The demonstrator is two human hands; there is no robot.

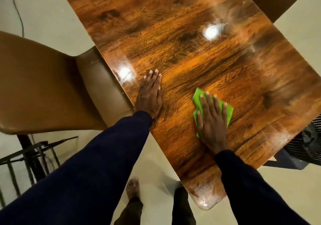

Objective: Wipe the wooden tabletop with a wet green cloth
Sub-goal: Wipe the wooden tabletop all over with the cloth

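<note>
The right hand [211,120] presses flat, fingers straight, on the green cloth [225,110] (soft, limp, likely slippery wet); the left hand [149,97] rests open on the surface [191,50].

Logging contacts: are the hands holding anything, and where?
Nothing gripped: right hand presses flat on the middle of the green cloth; left hand rests flat on the tabletop.
</note>
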